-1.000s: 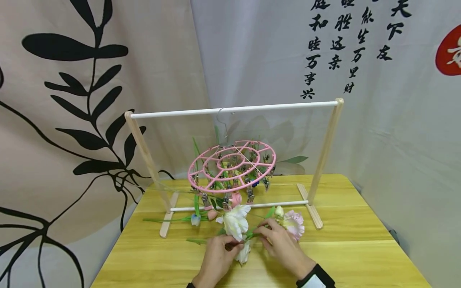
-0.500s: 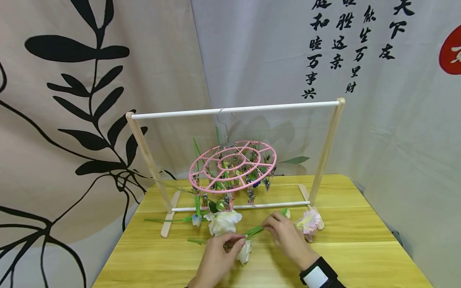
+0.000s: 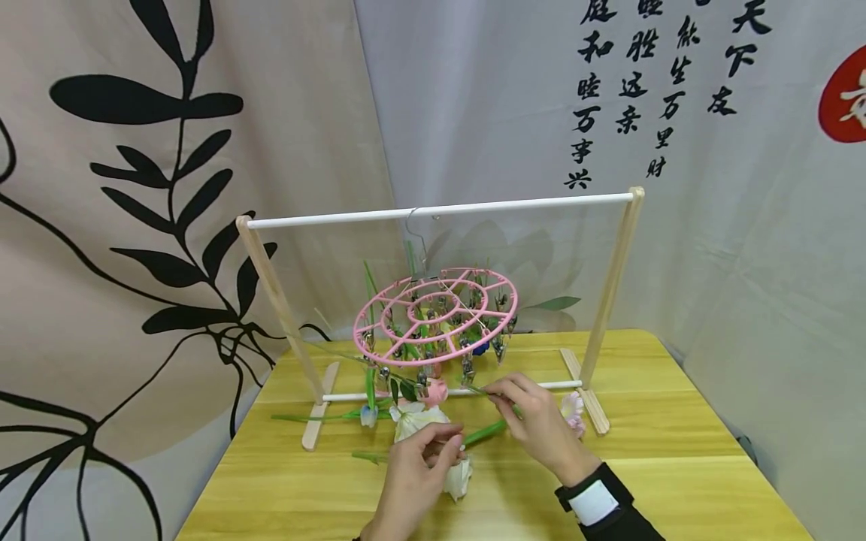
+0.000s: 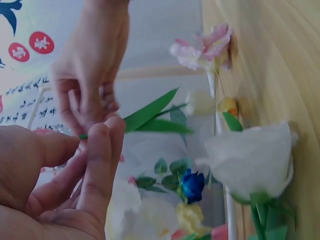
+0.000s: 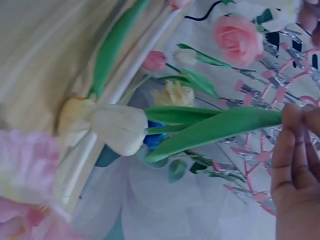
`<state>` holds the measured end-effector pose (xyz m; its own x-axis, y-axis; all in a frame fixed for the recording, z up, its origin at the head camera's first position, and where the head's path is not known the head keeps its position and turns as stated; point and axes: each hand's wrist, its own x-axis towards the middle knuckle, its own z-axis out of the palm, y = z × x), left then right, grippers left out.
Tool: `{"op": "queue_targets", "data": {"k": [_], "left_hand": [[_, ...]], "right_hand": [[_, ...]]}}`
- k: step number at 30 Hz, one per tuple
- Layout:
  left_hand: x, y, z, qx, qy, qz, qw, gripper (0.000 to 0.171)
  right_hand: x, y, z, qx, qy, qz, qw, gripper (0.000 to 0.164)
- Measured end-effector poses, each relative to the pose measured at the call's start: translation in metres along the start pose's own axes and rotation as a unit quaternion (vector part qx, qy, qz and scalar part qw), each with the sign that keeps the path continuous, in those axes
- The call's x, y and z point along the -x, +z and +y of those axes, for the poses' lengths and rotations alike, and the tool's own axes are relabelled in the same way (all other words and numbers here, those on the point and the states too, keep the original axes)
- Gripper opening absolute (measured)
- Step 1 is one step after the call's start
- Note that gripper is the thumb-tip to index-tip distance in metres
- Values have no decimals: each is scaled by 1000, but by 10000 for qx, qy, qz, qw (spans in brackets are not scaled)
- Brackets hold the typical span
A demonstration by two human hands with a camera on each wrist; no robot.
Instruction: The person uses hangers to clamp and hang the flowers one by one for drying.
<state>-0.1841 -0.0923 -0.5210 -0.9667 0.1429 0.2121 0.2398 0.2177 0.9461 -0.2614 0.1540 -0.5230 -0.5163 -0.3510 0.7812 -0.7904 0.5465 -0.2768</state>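
My left hand (image 3: 416,469), low in the head view, pinches a thin green stem (image 3: 485,433) between thumb and fingers. To its right, my right hand (image 3: 534,424) is raised slightly farther from me. In the right wrist view it pinches the leafy end of a white tulip (image 5: 120,127), whose long green leaves (image 5: 220,130) point away from the fingertips. Whether both hands hold the same tulip, I cannot tell. One white flower (image 3: 458,481) lies under my left hand, and another (image 3: 409,419) just beyond it. A pink flower (image 3: 572,413) is partly hidden by my right hand.
A pink round clip hanger (image 3: 436,315) with metal clips and flowers hangs from a white bar (image 3: 440,212) between wooden legs. A lower white rod (image 3: 541,385) crosses the yellow wooden table (image 3: 676,466). A blue tulip (image 3: 368,415) lies at the left.
My right hand has moved up and farther from my left hand. The larger white flower has shifted left and lies lower on the table. My left hand has stayed nearly in place.
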Motion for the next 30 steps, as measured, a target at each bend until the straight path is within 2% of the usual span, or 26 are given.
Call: {"op": "queue_targets", "data": {"k": [4,6,10,15,20,30], "left_hand": [[-8,12,1,214,19,22,9998,27],[-12,17,1,177,95,101,9997,29],[-20,27,-1,29,222,294,9993,30],[-25,36,-6,69,180,592,9981,16],[-25,36,-8,344,228,842,9956,14],[-15,28,-6,539,317,899,9940,11]], "right_hand": [[-10,-1,-8,-291,-365,126,9988,36],[-13,-3,-12,-410,-500,100,9979,38],[-17,-7,-20,-680,-652,-131,9955,40],[-19,-10,-30,-830,-658,-501,9931,34],[-23,-9,-33,-994,-639,-549,9915,25],[-30,-8,-40,-1254,-491,-451,9899,33]]}}
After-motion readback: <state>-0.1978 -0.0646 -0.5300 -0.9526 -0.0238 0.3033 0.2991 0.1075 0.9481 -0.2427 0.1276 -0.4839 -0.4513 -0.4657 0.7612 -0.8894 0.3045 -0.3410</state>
